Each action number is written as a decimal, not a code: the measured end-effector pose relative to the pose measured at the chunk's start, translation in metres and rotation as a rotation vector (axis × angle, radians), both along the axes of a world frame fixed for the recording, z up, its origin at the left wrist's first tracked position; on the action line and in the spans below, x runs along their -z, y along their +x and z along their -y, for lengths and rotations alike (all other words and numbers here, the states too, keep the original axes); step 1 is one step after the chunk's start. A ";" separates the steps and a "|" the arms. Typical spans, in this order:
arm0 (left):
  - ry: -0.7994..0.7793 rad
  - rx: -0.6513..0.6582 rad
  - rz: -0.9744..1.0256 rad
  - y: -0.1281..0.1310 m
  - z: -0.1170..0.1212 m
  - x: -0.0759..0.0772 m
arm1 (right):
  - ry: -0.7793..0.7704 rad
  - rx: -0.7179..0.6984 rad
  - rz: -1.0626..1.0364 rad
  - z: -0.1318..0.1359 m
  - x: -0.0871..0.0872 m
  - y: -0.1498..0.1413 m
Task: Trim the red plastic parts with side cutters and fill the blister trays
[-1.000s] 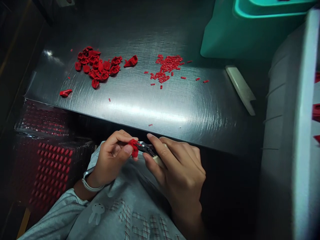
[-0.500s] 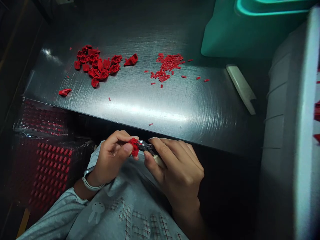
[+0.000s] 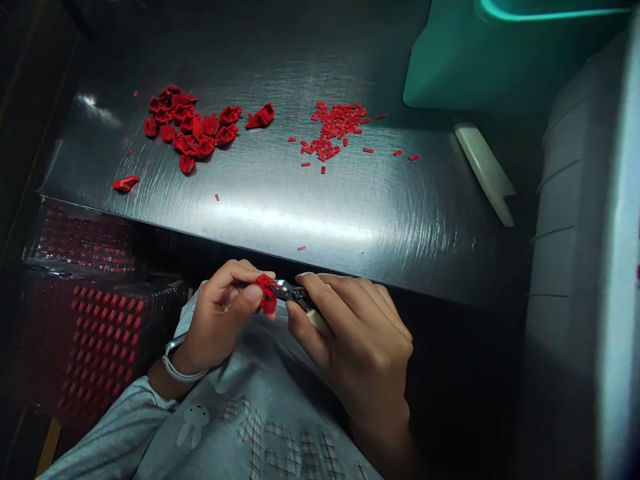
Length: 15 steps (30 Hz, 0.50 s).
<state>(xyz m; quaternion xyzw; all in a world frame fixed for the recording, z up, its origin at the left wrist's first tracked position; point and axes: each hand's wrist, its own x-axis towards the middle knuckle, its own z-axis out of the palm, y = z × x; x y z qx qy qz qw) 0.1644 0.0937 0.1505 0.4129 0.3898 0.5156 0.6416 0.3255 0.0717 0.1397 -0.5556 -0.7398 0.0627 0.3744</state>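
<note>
1. Below the near-left corner of the worktop (image 3: 280,207): clear trays (image 3: 160,293), stacked, filled with red pieces (image 3: 107,327) in rows.
2. Close to the left edge: a lone red part (image 3: 125,184). Farther in, a loose heap of red parts (image 3: 195,127) (finished or waiting, impossible to tell).
3. Just off the near edge: left hand (image 3: 225,313), pinching a workpiece (image 3: 267,295), also red, between thumb and fingers.
4. Beside it: right hand (image 3: 360,327), wrapped around pliers (image 3: 285,291), tips against the workpiece; apparently mid-step, not yet done.
5. Mid-worktop, toward the far edge: small red chips (image 3: 343,120), suggesting plenty already done.
6. By the right edge: a pale notched piece (image 3: 483,173), unused.
</note>
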 end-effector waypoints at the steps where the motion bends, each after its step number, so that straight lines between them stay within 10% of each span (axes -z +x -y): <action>1: 0.007 -0.005 -0.008 0.000 0.000 0.000 | -0.002 -0.012 0.007 0.000 -0.001 0.001; 15: 0.015 -0.002 -0.014 0.001 -0.002 -0.001 | -0.007 0.007 -0.047 0.000 0.002 0.000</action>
